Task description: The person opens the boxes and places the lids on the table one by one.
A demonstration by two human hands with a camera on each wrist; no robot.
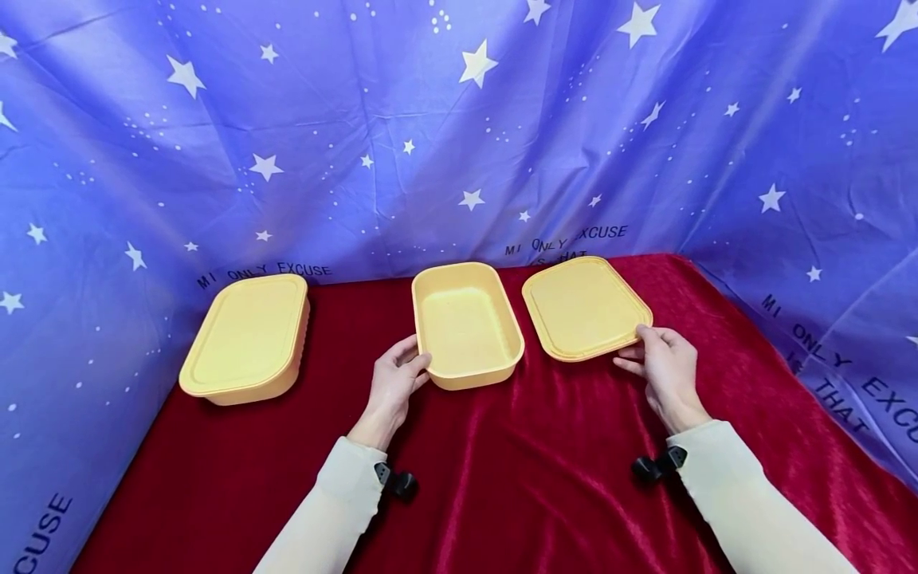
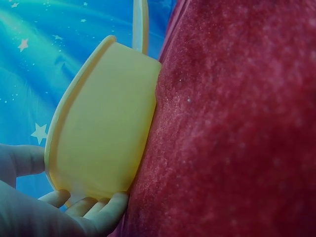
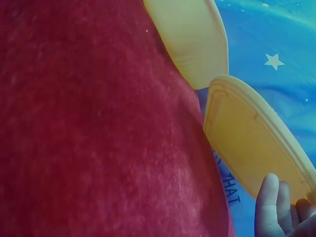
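My left hand (image 1: 393, 381) grips the open yellow plastic tub (image 1: 466, 325); my right hand (image 1: 663, 365) pinches the flat yellow plastic lid (image 1: 584, 307) just beside it.

Bare red cloth (image 1: 538, 470) lies free before the open box (image 1: 466, 325) and lid (image 1: 584, 307)

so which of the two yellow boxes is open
The middle box, held by the left hand. The far-left box has its lid on; the loose lid lies right.
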